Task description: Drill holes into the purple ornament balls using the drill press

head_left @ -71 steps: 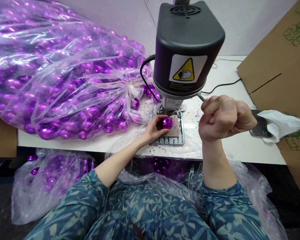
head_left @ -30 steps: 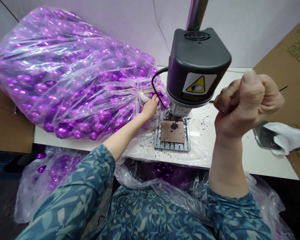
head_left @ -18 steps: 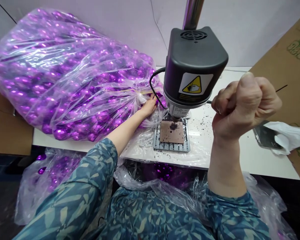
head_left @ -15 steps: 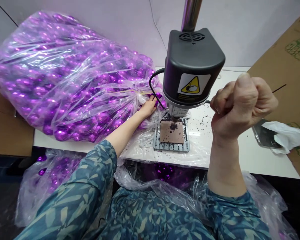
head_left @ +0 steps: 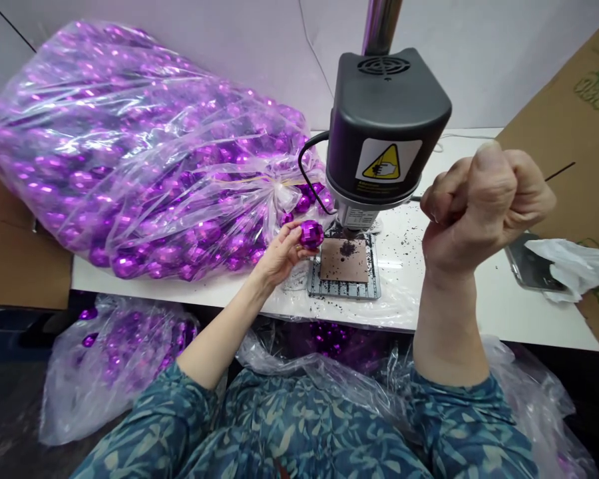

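My left hand (head_left: pixel 281 253) holds a shiny purple faceted ball (head_left: pixel 311 234) at its fingertips, just left of the drill press's base plate (head_left: pixel 315 287). A brown square block (head_left: pixel 343 261) with a small dark hole and dark shavings lies on that plate, under the dark grey drill press head (head_left: pixel 387 126). On the right, my right hand (head_left: pixel 486 206) is raised in a closed fist around the press's thin dark lever (head_left: pixel 560 171), which shows on both sides of it. The drill tip is mostly hidden under the head.
A big clear bag (head_left: pixel 144 153) of purple balls lies on the white table (head_left: pixel 509 319) at left, its mouth by the press. Below hangs another bag (head_left: pixel 114 372). A phone (head_left: pixel 532 263), white tissue (head_left: pixel 574 263) and cardboard box (head_left: pixel 579 113) are at right.
My left hand has drawn back from the big bag's mouth toward the base plate, now with a purple ball in its fingers. My right fist stays at the lever.
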`<state>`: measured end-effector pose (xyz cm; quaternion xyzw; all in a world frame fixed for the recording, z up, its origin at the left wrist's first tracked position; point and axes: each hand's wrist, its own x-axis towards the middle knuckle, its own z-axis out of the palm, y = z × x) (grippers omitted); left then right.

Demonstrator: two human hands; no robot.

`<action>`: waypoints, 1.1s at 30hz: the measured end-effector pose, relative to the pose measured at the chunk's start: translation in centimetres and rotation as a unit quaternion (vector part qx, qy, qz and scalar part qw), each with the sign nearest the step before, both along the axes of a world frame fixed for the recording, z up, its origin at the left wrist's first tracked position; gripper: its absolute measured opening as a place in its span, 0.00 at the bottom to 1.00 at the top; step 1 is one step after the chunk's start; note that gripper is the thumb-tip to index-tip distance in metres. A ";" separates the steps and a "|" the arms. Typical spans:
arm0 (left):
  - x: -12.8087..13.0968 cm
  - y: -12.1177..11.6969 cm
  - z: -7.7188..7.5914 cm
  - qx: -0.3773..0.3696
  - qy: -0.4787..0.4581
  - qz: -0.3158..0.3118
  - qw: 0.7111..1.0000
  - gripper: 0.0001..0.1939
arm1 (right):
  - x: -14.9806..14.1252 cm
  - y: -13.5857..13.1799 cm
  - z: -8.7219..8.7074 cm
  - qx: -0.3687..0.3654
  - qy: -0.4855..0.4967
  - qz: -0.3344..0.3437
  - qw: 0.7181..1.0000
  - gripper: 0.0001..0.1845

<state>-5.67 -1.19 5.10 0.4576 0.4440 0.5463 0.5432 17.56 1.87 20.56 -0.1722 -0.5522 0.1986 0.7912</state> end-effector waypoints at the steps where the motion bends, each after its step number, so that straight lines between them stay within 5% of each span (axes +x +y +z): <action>1: 0.5 -0.2 -0.3 -0.014 -0.023 -0.019 0.999 0.24 | 0.0 0.0 0.0 0.001 0.000 0.000 1.000 0.32; 7: 2.7 -0.4 -2.1 -0.040 -0.055 -0.037 0.997 0.28 | -0.1 -0.4 -0.2 -0.003 -0.024 -0.014 1.000 0.34; 13: 4.1 -0.2 -3.9 0.041 0.057 0.013 0.997 0.37 | -0.1 -0.6 -0.3 0.009 -0.031 -0.004 0.999 0.31; 24: 5.4 0.6 -4.8 0.112 0.167 0.004 0.979 0.29 | -0.1 -1.1 -0.4 -0.016 -0.029 0.000 0.999 0.29; 33: 6.3 0.0 -5.2 0.175 0.326 0.047 0.928 0.31 | -0.1 -1.3 -0.3 -0.038 -0.036 -0.026 0.998 0.31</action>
